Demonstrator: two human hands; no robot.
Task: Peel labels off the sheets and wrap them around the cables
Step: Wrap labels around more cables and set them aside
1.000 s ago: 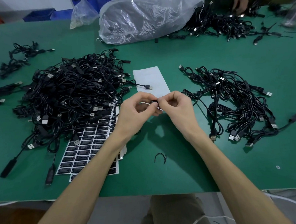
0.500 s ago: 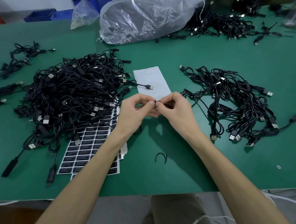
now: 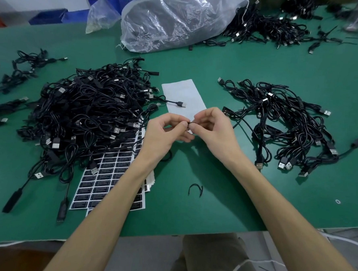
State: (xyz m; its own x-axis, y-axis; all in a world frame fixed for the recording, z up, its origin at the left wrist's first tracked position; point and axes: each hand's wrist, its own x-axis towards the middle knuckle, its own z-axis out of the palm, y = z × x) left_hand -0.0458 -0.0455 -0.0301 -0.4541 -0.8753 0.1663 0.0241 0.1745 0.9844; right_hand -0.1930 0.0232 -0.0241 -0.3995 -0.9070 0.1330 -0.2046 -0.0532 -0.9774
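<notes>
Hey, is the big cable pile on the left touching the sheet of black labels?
Touching. The head view shows cables from the big cable pile lying across the upper part of the label sheet.

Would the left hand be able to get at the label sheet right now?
Probably yes, once freed: the left hand pinches a cable with the right hand, but the label sheet lies just beside it, its near rows uncovered.
</notes>
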